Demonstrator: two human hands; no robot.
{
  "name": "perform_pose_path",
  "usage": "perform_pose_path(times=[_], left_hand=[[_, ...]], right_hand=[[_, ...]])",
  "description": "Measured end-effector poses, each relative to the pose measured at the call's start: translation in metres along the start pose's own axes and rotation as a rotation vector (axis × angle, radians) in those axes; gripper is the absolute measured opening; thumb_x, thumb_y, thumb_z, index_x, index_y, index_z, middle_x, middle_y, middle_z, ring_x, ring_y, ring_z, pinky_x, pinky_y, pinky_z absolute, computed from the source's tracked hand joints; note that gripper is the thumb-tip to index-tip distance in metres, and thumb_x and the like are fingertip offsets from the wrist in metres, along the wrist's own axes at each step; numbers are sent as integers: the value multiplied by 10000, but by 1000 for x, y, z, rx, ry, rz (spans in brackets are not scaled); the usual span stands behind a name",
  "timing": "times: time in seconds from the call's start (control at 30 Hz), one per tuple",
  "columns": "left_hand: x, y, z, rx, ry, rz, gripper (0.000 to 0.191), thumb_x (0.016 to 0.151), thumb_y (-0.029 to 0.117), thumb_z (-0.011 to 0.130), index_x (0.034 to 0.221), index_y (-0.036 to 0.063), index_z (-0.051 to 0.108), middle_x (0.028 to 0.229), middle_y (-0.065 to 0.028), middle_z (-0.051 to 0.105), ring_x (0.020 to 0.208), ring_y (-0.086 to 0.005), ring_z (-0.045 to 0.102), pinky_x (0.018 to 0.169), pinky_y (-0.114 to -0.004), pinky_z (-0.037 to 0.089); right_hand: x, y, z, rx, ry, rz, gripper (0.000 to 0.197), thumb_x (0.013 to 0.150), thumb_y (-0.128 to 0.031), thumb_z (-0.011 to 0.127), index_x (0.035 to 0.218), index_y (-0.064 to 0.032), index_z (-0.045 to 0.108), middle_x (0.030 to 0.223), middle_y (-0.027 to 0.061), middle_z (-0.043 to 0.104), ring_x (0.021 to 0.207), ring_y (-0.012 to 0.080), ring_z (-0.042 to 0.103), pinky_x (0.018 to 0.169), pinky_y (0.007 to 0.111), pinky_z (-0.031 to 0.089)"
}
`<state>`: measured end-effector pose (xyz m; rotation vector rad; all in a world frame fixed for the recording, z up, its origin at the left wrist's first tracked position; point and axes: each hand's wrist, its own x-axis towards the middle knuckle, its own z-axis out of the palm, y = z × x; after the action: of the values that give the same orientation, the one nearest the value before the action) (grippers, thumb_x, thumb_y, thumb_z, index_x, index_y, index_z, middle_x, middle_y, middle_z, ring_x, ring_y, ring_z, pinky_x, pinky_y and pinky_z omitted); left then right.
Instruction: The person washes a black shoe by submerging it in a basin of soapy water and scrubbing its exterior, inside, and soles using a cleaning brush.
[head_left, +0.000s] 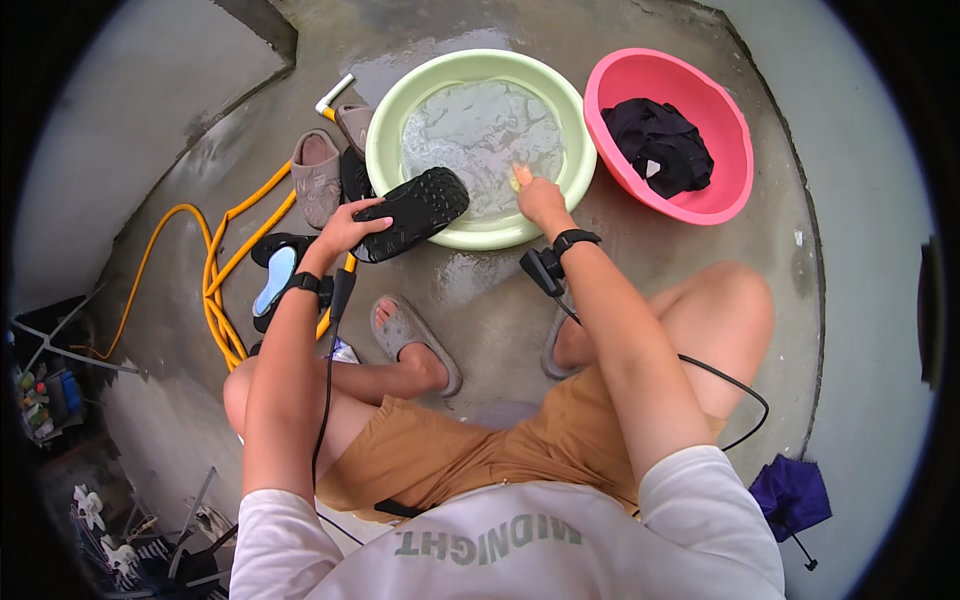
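Note:
My left hand (347, 227) grips a wet black slipper (414, 212), its studded sole facing up at the near-left rim of a pale green basin (480, 238). Soapy, cloudy water (480, 142) fills the basin's bottom. Over the right part of that water, my right hand (540, 201) is closed around a small yellowish-orange thing (520, 175), perhaps a brush or sponge; blur and the fingers hide its shape. Both wrists wear black straps with cabled devices.
A pink basin (727, 150) holding dark cloth (660, 146) leans beside the green one. Grey-brown slippers (315, 176), a black slipper with a blue insole (276, 277) and a looped yellow hose (214, 270) lie to the left. A purple umbrella (791, 495) rests by the right wall.

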<state>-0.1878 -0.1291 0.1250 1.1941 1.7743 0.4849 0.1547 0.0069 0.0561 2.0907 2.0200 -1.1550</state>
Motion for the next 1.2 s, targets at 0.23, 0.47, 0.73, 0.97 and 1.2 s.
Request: perform_pose_path(times=[0.23,0.47,0.73,0.97,1.2], left_hand=[[1,-17,13,-132,-23,-157,512,923,234,775,1382,44,653,1141,-54,734,1001,-130,672,936,-279,506],[6,-77,12,126,108,22,522,926,250,752,1403,87,618,1316,-108,655,1197,-225,614,1045,-338,460],[10,7,70,811,199,133,853,827,491,732,1482,41,422,1360,-160,597,1298,-325,535,1020,-595,412],[11,5,94,1055,265,60,1292,745,747,741,1663,119,83,1470,-101,444,1292,-331,473,927,-639,452],[7,0,97,1070,246,55,1138,786,746,704,1666,330,114,1427,-147,443,1235,-367,470,920,-610,457]], right_hand=[[-36,-23,42,554,-76,-126,416,1017,-315,489,1289,-69,687,1000,279,722,933,435,701,846,498,547],[-97,-54,57,400,114,-353,346,1014,-270,511,1286,-98,639,839,276,699,830,489,677,790,563,538],[-117,-48,55,323,56,-338,420,1019,-255,526,1412,-117,580,791,264,691,762,467,680,731,562,538],[-125,-43,70,199,212,-523,431,1005,-263,546,1411,-118,529,876,243,700,713,475,687,695,564,569],[-105,-42,48,49,130,-518,374,983,-256,571,1333,-126,551,778,233,695,718,466,697,658,565,568]])
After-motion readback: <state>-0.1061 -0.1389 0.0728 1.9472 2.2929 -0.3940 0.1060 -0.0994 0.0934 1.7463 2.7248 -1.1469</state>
